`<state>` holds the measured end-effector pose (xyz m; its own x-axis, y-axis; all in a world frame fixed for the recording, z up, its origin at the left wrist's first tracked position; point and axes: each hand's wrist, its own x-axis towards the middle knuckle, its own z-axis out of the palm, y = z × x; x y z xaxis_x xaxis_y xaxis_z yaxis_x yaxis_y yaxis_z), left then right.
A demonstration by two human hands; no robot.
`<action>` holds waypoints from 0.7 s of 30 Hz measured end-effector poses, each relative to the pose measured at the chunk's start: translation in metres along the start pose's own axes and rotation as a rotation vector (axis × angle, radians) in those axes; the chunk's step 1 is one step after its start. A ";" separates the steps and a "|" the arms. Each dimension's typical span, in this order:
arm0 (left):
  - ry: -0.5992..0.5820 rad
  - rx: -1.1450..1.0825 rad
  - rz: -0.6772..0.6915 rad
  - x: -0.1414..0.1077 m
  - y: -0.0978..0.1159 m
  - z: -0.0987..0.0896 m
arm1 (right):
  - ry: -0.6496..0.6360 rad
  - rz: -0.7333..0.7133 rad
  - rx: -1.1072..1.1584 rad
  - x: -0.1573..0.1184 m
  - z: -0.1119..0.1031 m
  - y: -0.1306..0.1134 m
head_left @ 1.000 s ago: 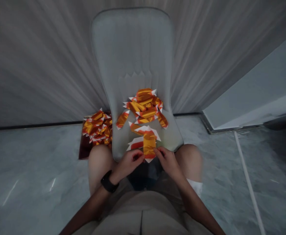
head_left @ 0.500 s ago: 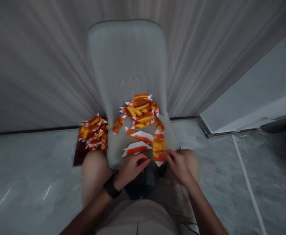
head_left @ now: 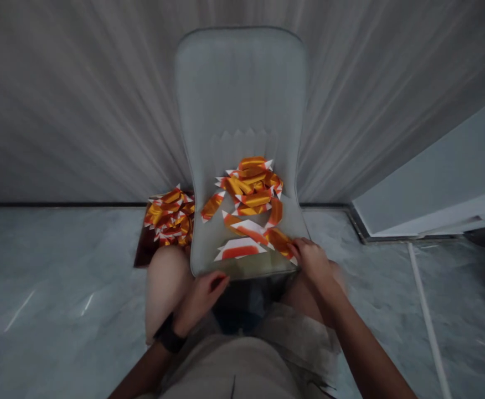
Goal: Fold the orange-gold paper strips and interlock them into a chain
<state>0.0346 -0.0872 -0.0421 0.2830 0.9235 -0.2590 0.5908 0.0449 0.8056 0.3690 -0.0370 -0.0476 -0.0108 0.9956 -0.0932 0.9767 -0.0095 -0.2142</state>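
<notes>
On the right of the grey chair's seat, my right hand (head_left: 312, 257) pinches the near end of a folded gold-and-orange paper piece (head_left: 279, 241) with white tips. My left hand (head_left: 207, 293) hovers by the seat's front edge, fingers curled towards the thumb, with nothing visible in them. Two flatter white-and-orange paper pieces lie in front of it, a lower one (head_left: 240, 249) and an upper one (head_left: 253, 230). Behind them is a loose heap of folded gold pieces (head_left: 254, 180), with a single gold piece (head_left: 212, 206) apart on the left.
The grey chair (head_left: 242, 83) faces me against a curtain (head_left: 80, 100). Left of it, a dark red box or tray (head_left: 143, 252) holds more gold pieces (head_left: 171, 216). My knees flank the seat. A pale wall panel (head_left: 433, 172) stands at the right on a marbled floor (head_left: 60, 299).
My left hand has drawn back to the left, away from the paper pieces. My right hand holds the gold piece, now slanted instead of upright along the seat. The view has shifted slightly.
</notes>
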 end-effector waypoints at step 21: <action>0.055 -0.190 0.096 -0.017 -0.037 -0.004 | -0.071 -0.150 -0.274 0.075 0.022 -0.141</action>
<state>0.0045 -0.1026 -0.0655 0.2867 0.9461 -0.1508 0.4081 0.0218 0.9127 0.2256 0.0367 -0.0462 -0.1647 0.9749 -0.1501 0.9843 0.1722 0.0387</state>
